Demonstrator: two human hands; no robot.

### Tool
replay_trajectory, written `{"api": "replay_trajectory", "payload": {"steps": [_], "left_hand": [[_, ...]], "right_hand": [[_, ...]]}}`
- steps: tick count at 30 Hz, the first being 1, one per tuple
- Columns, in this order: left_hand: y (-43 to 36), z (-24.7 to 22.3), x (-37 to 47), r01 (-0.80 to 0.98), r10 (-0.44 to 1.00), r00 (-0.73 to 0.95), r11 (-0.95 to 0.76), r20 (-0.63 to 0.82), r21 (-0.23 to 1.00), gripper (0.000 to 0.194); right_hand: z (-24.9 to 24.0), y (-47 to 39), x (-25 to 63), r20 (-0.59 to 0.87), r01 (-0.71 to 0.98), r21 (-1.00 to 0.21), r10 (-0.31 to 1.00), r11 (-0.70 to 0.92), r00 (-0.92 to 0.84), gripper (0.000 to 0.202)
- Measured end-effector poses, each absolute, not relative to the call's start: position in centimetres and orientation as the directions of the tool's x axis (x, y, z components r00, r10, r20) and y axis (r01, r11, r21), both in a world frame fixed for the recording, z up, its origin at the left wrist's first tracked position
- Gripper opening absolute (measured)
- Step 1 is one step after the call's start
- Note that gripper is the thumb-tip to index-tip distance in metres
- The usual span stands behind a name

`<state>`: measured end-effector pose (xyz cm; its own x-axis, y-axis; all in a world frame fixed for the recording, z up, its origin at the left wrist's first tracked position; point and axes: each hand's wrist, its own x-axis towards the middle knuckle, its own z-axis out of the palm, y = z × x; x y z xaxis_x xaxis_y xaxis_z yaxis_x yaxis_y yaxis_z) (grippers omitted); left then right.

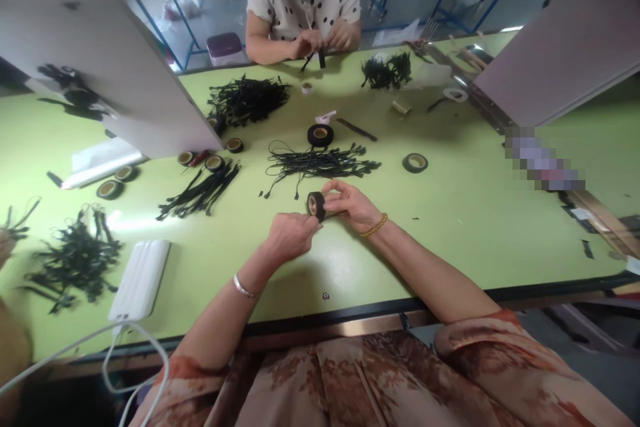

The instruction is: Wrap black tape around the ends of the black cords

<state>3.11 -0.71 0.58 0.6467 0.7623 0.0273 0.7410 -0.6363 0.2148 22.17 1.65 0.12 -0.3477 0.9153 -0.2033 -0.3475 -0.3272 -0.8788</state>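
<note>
A roll of black tape (321,207) stands on edge between my hands, a little above the green table. My right hand (354,207), with a yellow bracelet at the wrist, has its fingers closed on the roll's right side. My left hand (294,235), wearing a silver bangle, is closed at the roll's lower edge; what its fingertips pinch is hidden. A thin dark strand (336,215) shows beneath my right fingers. Just beyond lies a bunch of thin black cables (320,163), with another black tape roll (320,135) behind it.
Left lie more cables (203,190), several tape rolls (214,163) and a white power bank (141,279) with a cord. One tape roll (415,162) lies right. Opposite, a co-worker's hands (320,43) handle a dark strip near a cable heap (250,99). Panels (115,67) flank the table.
</note>
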Motion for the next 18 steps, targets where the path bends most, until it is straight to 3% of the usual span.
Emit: {"api": "replay_trajectory", "payload": {"steps": [4,8,11,14,18], "left_hand": [[-0.7,0.7,3.6,0.810,0.815,0.572,-0.544,-0.092,0.218,0.034],[-0.2,0.8,3.8,0.914,0.919,0.355,-0.302,-0.170,0.272,0.034],[0.2,0.7,3.5,0.858,0.947,0.261,-0.138,-0.188,0.495,0.029],[0.5,0.3,2.9,0.670,0.949,0.263,-0.052,-0.171,0.741,0.021],[0.7,-0.2,2.4,0.498,0.959,0.256,-0.026,-0.118,0.867,0.016]], "right_hand": [[0.6,1.4,22.1,-0.115,-0.364,-0.904,0.946,-0.226,-0.302,0.044],[0.5,1.3,22.4,0.033,-0.347,-0.936,0.962,-0.065,-0.271,0.045],[0.4,1.2,22.6,0.174,-0.196,-0.973,0.945,0.122,-0.277,0.042],[0.4,1.2,22.8,0.297,0.024,-0.948,0.911,0.317,-0.287,0.040],[0.5,1.2,22.9,0.381,0.198,-0.873,0.877,0.445,-0.292,0.031]]}}
